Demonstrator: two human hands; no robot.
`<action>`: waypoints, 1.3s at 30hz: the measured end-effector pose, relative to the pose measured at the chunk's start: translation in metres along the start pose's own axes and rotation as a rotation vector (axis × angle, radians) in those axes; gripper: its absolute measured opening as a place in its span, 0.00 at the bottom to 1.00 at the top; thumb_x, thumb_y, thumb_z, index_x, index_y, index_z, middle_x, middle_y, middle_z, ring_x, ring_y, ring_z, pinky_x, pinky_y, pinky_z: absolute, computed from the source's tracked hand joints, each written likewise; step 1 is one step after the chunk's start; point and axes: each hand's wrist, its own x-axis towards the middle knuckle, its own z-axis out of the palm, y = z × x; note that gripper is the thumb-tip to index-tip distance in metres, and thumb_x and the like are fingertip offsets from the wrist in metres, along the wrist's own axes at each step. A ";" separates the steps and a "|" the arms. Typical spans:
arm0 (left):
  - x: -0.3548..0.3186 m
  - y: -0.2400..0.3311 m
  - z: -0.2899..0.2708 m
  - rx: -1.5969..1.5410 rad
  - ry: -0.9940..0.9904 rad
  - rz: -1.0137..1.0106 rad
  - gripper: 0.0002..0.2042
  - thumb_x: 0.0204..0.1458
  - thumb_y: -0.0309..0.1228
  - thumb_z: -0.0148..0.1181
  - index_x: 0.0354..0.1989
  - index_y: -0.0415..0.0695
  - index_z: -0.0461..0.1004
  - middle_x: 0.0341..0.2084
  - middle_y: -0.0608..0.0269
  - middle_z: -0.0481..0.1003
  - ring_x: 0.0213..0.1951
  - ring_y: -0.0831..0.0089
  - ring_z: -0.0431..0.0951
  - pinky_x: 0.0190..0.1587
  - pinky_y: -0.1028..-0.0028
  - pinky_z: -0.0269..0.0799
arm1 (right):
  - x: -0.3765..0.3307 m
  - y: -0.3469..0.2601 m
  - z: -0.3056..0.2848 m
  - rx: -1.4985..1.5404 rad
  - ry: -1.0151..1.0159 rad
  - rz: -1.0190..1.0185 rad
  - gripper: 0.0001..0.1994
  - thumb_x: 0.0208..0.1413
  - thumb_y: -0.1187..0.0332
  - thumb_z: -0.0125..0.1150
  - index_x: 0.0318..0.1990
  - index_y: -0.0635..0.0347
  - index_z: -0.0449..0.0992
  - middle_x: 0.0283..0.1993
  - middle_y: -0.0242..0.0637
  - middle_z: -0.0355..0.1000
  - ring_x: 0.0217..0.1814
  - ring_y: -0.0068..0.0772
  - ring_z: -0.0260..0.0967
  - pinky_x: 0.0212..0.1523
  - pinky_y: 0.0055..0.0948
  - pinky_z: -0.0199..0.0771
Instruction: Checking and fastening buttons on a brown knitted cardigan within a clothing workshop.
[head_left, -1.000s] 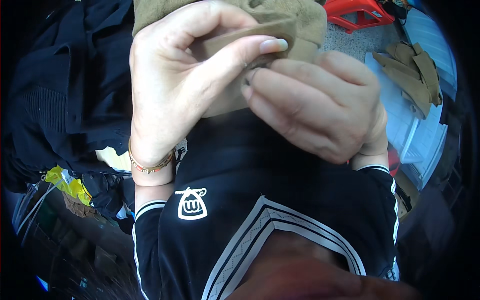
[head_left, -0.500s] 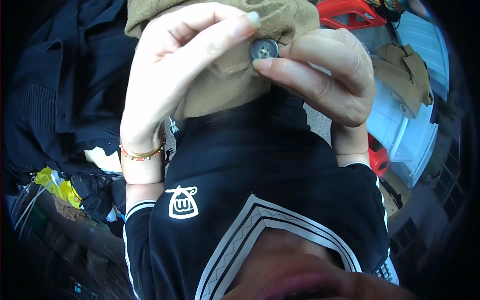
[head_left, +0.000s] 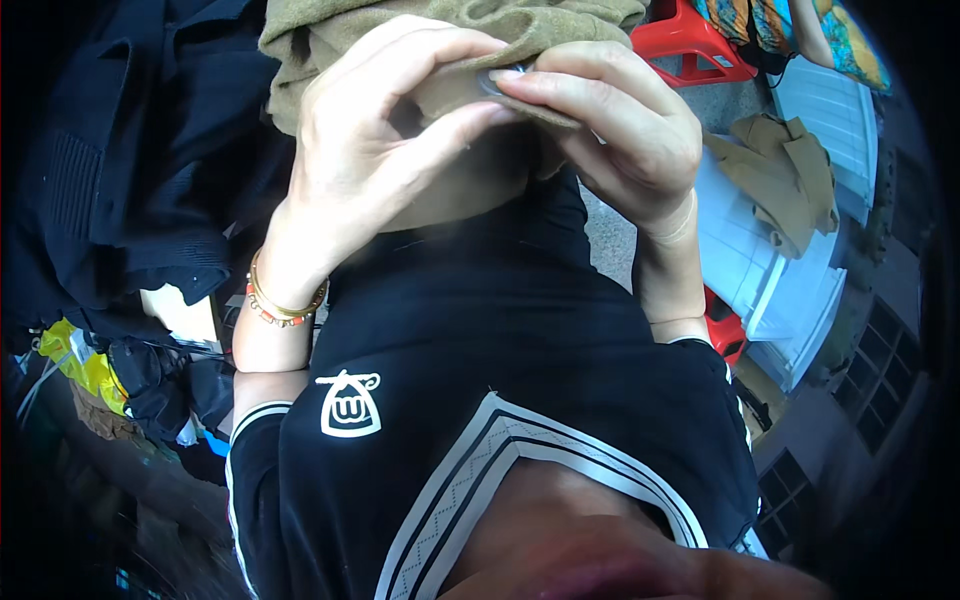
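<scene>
A brown woollen garment (head_left: pixel 330 45) lies bunched across my lap. Its folded edge is raised between my two hands, with a dark round button (head_left: pixel 489 83) showing partly beside it. My left hand (head_left: pixel 365 140) is curled around the fabric, its thumb below the button and its fingers behind the fold. From the other side, my right hand (head_left: pixel 635 125) pinches the edge at the button, a fingertip against the button's face. The button's far side and any thread there are hidden.
Dark clothing (head_left: pixel 150 170) is heaped at the left, above a yellow bag (head_left: pixel 85 360). A red stool (head_left: pixel 700 45) stands at the upper right, near another person's patterned clothing (head_left: pixel 850 50). Brown cloth (head_left: pixel 785 175) lies over white plastic containers (head_left: pixel 735 245).
The fabric edge has been folded up and turned, so the button shows less. My left hand has closed in on the cloth; my right has shifted slightly left. More patterned clothing shows at upper right.
</scene>
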 end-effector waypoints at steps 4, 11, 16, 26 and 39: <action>-0.001 -0.004 -0.001 0.029 0.059 0.084 0.14 0.44 0.26 0.67 0.41 0.37 0.76 0.36 0.56 0.76 0.40 0.66 0.77 0.44 0.73 0.71 | 0.012 0.002 -0.007 0.015 -0.111 -0.017 0.15 0.40 0.82 0.66 0.40 0.64 0.79 0.36 0.39 0.74 0.36 0.31 0.73 0.34 0.24 0.72; 0.001 -0.009 -0.004 -0.022 0.040 0.164 0.14 0.42 0.22 0.66 0.39 0.36 0.76 0.36 0.55 0.77 0.40 0.65 0.77 0.45 0.72 0.72 | 0.034 0.019 -0.015 0.215 -0.239 0.057 0.22 0.43 0.79 0.63 0.51 0.66 0.73 0.47 0.45 0.72 0.47 0.43 0.72 0.49 0.34 0.70; -0.001 -0.013 -0.010 -0.007 0.047 0.147 0.13 0.41 0.21 0.67 0.37 0.36 0.77 0.34 0.55 0.77 0.38 0.65 0.78 0.43 0.73 0.73 | 0.029 0.030 -0.007 0.489 -0.309 0.249 0.18 0.43 0.79 0.63 0.45 0.71 0.72 0.43 0.45 0.72 0.44 0.38 0.72 0.44 0.29 0.72; 0.000 -0.030 -0.009 -0.229 0.027 0.088 0.11 0.41 0.20 0.67 0.36 0.35 0.76 0.33 0.56 0.78 0.37 0.69 0.78 0.42 0.76 0.73 | 0.026 0.046 -0.001 0.737 -0.402 0.432 0.16 0.43 0.82 0.64 0.41 0.75 0.69 0.43 0.52 0.69 0.47 0.37 0.69 0.45 0.30 0.72; 0.001 -0.043 -0.015 -0.164 0.071 0.091 0.12 0.40 0.18 0.68 0.36 0.35 0.76 0.34 0.56 0.77 0.38 0.70 0.78 0.42 0.76 0.73 | 0.033 0.049 0.008 0.535 -0.260 0.248 0.12 0.42 0.82 0.62 0.37 0.75 0.72 0.36 0.50 0.72 0.40 0.38 0.72 0.43 0.31 0.72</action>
